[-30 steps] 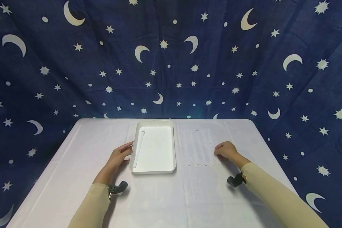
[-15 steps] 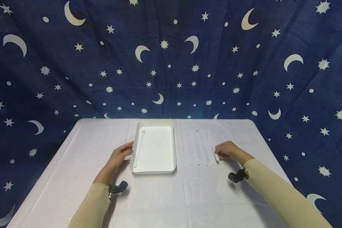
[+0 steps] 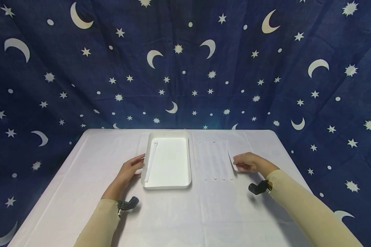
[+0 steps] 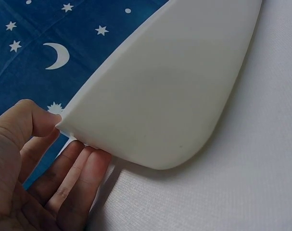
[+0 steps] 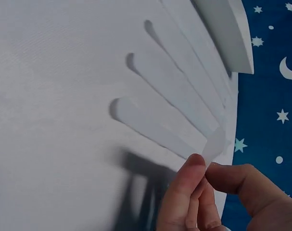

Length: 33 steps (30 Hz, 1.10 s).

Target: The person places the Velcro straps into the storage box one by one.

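Observation:
My left hand (image 3: 130,168) is at the left wall of a shallow white tray (image 3: 167,187). In the left wrist view, its thumb (image 4: 42,120) and fingers (image 4: 85,180) hold the tray's edge. Inside the tray, along its left side, lies one thin white strap (image 3: 151,161) with a small slotted head at the far end. My right hand (image 3: 248,162) pinches another white strap (image 5: 214,144) between thumb and fingertips, its near end lifted off the cloth. Several similar straps with rounded ends, such as this strap (image 5: 150,127), lie side by side between tray and right hand.
A white cloth covers the table (image 3: 173,216). Behind it hangs a dark blue curtain (image 3: 185,103) with moons and stars. Black wrist-worn devices sit on both wrists, such as the right device (image 3: 258,188). White straps barely stand out against the cloth.
My right hand has taken hold of the rightmost strap and raised its near end, shifting slightly right. The left hand and the tray have stayed in place.

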{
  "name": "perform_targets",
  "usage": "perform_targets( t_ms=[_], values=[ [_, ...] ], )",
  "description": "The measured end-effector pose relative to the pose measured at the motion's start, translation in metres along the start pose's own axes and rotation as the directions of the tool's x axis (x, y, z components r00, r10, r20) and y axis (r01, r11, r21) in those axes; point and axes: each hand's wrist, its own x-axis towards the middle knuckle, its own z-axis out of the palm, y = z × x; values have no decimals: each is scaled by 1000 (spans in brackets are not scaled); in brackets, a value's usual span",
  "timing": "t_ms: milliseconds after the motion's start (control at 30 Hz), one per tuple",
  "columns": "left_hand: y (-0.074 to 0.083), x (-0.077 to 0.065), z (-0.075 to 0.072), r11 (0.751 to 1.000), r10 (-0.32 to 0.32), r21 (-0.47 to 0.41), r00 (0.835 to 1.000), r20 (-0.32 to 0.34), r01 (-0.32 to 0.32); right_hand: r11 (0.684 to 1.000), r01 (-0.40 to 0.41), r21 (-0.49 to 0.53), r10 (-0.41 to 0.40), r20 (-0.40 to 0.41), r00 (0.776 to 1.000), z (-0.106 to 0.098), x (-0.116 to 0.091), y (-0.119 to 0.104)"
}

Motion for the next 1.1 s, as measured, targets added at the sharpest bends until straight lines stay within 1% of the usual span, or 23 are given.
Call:
perform_targets(
  t_ms=[133, 233, 433, 700, 967, 1100],
  values=[
    [-1, 0, 0, 1000, -4, 0, 1000, -9, 4, 999, 15, 35, -16, 34, 999, -2, -1, -5],
    [-2, 0, 0, 1000, -6, -11, 1000, -11, 6, 999, 15, 40, -17, 37, 999, -2, -3, -9],
    [-2, -1, 0, 1000, -3, -26, 1000, -6, 3, 999, 4, 36, -6, 49, 999, -4, -6, -15],
    [-1, -1, 0, 1000, -5, -27, 1000, -10, 5, 997, -4, 79, -3, 93, 996, -8, -9, -21],
    [-1, 1, 0, 1000, -3, -28, 1000, -10, 2, 995, -16, 95, 7, 92, 996, -11, -15, -28],
    [-2, 2, 0, 1000, -6, -1, 1000, -11, 6, 993, -20, 113, 10, 90, 996, -13, -17, -31]
  ],
)
